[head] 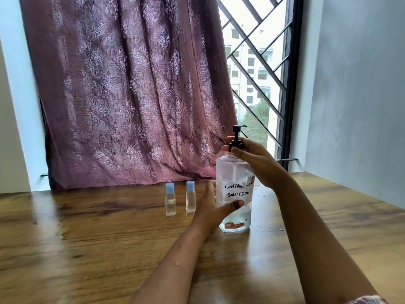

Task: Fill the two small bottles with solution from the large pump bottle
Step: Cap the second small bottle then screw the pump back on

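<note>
The large pump bottle [235, 185] is stood upright on the table [87, 238], right of centre, and is steadied by the left hand [213, 207], whose thumb is laid across the front below the handwritten label [237, 190] while the fingers are wrapped behind the clear body. The black pump collar [236, 146] at the neck is grasped by the right hand [252, 159], fingers curled round it. Whether it is being loosened or tightened cannot be told. To the left of the big bottle, near it but apart from it, the left small bottle [170, 201] and the right small bottle [190, 199] are stood upright side by side, each closed with a pale blue cap. Both look clear, and how much liquid is held in either cannot be made out at this size. No transfer is under way: the nozzle is not aimed at either small bottle, and neither has been opened. The task is therefore judged to be at an early stage, with the source being opened or readied. Uncapping, filling and recapping of both small bottles appear to remain, though a finished fill cannot be ruled out.
</note>
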Demonstrator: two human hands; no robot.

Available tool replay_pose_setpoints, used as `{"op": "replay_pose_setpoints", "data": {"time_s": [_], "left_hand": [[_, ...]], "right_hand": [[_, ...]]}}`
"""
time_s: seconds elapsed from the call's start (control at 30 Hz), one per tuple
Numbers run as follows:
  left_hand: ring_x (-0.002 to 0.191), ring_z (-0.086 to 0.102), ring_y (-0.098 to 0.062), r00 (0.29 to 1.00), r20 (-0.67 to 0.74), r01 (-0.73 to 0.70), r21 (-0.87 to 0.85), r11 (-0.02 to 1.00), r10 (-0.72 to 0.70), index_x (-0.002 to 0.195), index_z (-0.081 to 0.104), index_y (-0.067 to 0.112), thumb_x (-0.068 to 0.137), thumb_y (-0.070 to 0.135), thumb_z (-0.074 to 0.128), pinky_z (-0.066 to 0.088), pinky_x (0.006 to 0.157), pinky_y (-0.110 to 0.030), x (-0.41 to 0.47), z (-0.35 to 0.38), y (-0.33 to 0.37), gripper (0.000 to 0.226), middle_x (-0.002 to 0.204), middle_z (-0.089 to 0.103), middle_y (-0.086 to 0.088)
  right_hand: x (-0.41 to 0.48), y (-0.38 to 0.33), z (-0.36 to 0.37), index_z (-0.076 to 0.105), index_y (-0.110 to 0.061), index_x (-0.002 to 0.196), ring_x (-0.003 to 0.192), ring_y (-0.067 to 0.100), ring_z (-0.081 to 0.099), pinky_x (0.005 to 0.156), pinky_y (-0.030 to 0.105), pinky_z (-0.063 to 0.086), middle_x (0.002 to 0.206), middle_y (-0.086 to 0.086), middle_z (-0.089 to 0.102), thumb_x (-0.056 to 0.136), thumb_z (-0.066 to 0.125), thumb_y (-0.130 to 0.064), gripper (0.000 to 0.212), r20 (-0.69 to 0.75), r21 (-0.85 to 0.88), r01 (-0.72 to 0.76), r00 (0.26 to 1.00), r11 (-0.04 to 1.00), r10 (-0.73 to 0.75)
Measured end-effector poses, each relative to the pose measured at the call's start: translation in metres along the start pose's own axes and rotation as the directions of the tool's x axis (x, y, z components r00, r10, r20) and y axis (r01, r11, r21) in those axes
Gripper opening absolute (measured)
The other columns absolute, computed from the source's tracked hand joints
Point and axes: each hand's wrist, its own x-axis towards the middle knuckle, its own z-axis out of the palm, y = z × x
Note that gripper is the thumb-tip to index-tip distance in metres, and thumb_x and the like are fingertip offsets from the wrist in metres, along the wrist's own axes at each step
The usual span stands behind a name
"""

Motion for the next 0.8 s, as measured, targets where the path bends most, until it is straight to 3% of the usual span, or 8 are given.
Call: {"op": "replay_pose_setpoints", "data": {"time_s": [0.23,0.3,0.37,0.47,0.53,0.63,0.7,0.8], "left_hand": [[0.097,0.063,-0.005,0.998,-0.058,-0.016,0.033,0.999,0.018,0.106,0.043,0.026,0.065,0.042,0.081,0.054,0.083,-0.031,0.003,0.0,-0.001,0.058,0.108,0.065,0.009],[0.089,0.061,0.008,0.995,-0.091,-0.028,0.063,0.998,0.034,0.103,0.043,0.026,0.066,0.042,0.081,0.05,0.073,-0.014,0.003,0.001,0.0,0.055,0.1,0.064,0.013],[0.076,0.056,0.019,0.99,-0.127,-0.041,0.11,0.993,0.054,0.099,0.042,0.026,0.067,0.044,0.08,0.041,0.058,-0.002,0.002,0.004,0.002,0.052,0.089,0.06,0.02],[0.071,0.05,0.015,0.982,-0.174,-0.047,0.188,0.981,0.08,0.097,0.042,0.025,0.067,0.048,0.077,0.036,0.054,-0.008,0.002,0.006,0.005,0.052,0.082,0.054,0.024],[0.072,0.047,0.015,0.977,-0.189,-0.053,0.215,0.975,0.095,0.096,0.04,0.026,0.068,0.047,0.077,0.035,0.056,-0.01,0.003,0.008,0.005,0.05,0.081,0.052,0.026],[0.076,0.049,0.013,0.979,-0.173,-0.073,0.192,0.979,0.107,0.102,0.04,0.026,0.069,0.044,0.078,0.039,0.061,-0.009,0.001,0.007,0.003,0.053,0.088,0.054,0.024],[0.086,0.058,0.003,0.982,-0.159,-0.081,0.14,0.987,0.103,0.111,0.042,0.024,0.07,0.043,0.078,0.045,0.071,-0.015,-0.001,0.005,0.002,0.058,0.1,0.06,0.017],[0.099,0.061,-0.007,0.986,-0.141,-0.074,0.072,0.995,0.084,0.123,0.044,0.026,0.071,0.045,0.076,0.046,0.079,-0.02,0.0,0.001,-0.001,0.064,0.111,0.063,0.01]], "right_hand": [[0.004,0.003,0.01,0.061,-0.009,0.108,0.087,0.012,0.065,0.077,0.019,0.053,0.096,0.008,0.068,0.089,0.056,-0.006,0.02,-0.098,0.009,0.033,0.995,0.999,-0.032],[0.005,0.004,0.014,0.063,-0.012,0.103,0.085,0.012,0.064,0.077,0.018,0.053,0.096,0.009,0.067,0.088,0.058,-0.007,0.016,-0.152,-0.03,0.052,0.987,0.998,-0.056],[0.006,0.006,0.018,0.064,-0.014,0.101,0.086,0.014,0.064,0.08,0.023,0.052,0.096,0.01,0.068,0.088,0.06,-0.008,0.015,-0.217,-0.08,0.059,0.973,0.995,-0.076],[0.007,0.007,0.021,0.065,-0.013,0.103,0.089,0.02,0.066,0.087,0.037,0.051,0.094,0.006,0.07,0.087,0.063,-0.013,0.016,-0.326,-0.214,0.043,0.939,0.976,-0.113],[0.007,0.007,0.022,0.066,-0.012,0.105,0.094,0.024,0.066,0.088,0.039,0.051,0.097,0.007,0.071,0.086,0.064,-0.017,0.02,-0.369,-0.291,0.027,0.919,0.956,-0.138],[0.003,0.006,0.021,0.063,-0.01,0.111,0.092,0.02,0.066,0.085,0.032,0.052,0.098,0.006,0.07,0.086,0.065,-0.016,0.026,-0.311,-0.222,0.05,0.943,0.974,-0.119],[-0.001,0.008,0.015,0.056,-0.012,0.121,0.096,0.018,0.065,0.086,0.032,0.052,0.104,0.006,0.068,0.084,0.067,-0.018,0.039,-0.23,-0.074,0.053,0.971,0.996,-0.069],[-0.006,0.016,-0.004,0.04,-0.03,0.136,0.116,0.02,0.056,0.093,0.044,0.05,0.126,0.002,0.056,0.072,0.071,-0.038,0.072,-0.076,0.035,-0.117,0.99,0.993,0.119]]}}
